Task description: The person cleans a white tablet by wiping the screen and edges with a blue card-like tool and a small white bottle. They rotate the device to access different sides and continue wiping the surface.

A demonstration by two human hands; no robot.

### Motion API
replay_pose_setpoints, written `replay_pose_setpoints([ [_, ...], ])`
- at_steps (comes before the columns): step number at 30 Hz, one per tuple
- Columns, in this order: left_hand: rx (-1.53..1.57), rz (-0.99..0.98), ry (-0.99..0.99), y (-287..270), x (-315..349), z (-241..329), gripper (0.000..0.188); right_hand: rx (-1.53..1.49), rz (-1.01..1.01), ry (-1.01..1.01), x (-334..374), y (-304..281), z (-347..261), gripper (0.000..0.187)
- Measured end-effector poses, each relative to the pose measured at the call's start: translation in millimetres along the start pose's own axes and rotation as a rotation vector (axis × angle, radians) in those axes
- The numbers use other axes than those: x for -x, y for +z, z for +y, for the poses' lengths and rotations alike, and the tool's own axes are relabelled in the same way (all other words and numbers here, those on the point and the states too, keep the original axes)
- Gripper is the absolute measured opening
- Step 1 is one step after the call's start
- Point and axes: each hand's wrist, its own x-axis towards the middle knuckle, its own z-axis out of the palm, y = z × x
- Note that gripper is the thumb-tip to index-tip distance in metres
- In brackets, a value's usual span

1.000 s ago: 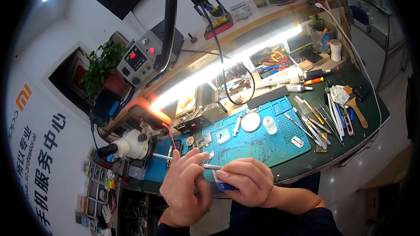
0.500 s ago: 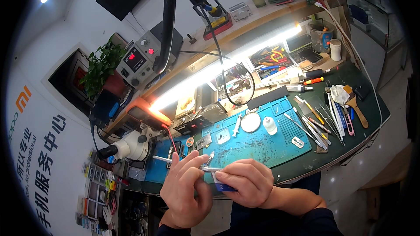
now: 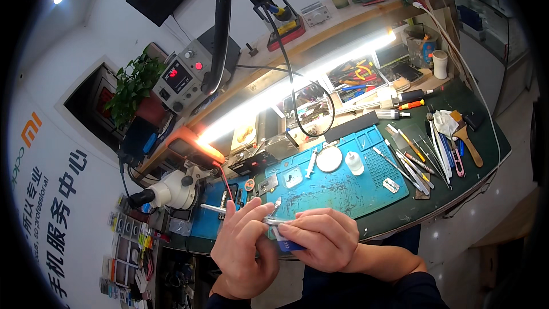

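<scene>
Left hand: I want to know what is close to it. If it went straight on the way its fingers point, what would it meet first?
Likely the white microscope, past the thin metal tool the left hand grips; depth is unclear.

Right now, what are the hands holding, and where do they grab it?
The left hand pinches a thin metal tool along its shaft. The right hand grips a small blue object, mostly hidden by fingers.

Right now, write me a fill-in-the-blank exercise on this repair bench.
1. The left hand and right hand meet over the near edge of a ____ work mat.
2. The left hand holds a thin ____ tool.
3. The small white bottle stands ____ on the mat.
4. The potted plant sits to the person's ____.

Missing words: blue; metal; upright; left
</scene>
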Motion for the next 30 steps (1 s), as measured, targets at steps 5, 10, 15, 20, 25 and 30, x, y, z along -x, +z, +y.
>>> replay_pose_setpoints([
  [5,0.006,-0.003,0.004,0.3,0.4,-0.9,0.031,0.011,0.005,0.002,2.5,-0.7,-1.5,0.036],
  [10,-0.001,-0.011,-0.007,-1.3,0.2,1.4,0.03,-0.006,-0.008,0.029,12.9,-2.7,1.6,0.038],
  [15,-0.002,-0.011,-0.001,0.8,0.6,0.5,0.03,-0.013,-0.019,0.031,9.9,-3.6,2.1,0.038],
  [20,0.001,0.007,0.005,1.7,2.2,0.2,0.03,0.005,-0.02,0.024,12.8,-2.9,1.4,0.037],
  [25,0.005,0.009,-0.008,2.9,2.9,0.4,0.029,0.001,-0.045,0.033,16.1,-7.4,2.9,0.038],
  [30,0.001,0.024,-0.021,4.9,3.2,2.1,0.027,0.012,-0.033,0.027,23.0,-6.6,6.1,0.041],
])
